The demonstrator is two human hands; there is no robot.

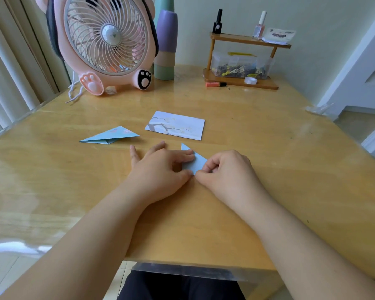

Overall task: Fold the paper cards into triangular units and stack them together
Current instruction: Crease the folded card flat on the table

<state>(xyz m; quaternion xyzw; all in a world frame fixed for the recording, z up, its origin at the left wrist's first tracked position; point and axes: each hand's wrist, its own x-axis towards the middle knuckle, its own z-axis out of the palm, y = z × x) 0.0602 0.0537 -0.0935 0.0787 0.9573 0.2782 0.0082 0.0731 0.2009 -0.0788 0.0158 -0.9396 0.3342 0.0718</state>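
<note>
A small light-blue paper card (195, 162), partly folded, lies on the wooden table (268, 148) between my hands. My left hand (160, 169) lies over its left part, forefinger and thumb pressing on the paper, the other fingers spread flat on the table. My right hand (225, 172) has curled fingers and pinches the card's near right corner. A finished blue triangular unit (110, 135) lies to the left, beyond my left hand. A flat unfolded card (175, 125) with a branch print lies just behind my hands.
A pink desk fan (104, 42) and a pastel bottle (166, 46) stand at the back left. At the back right, a wooden shelf (245, 61) holds small bottles, a clear box of clips, and tape. An orange marker (214, 84) lies by it.
</note>
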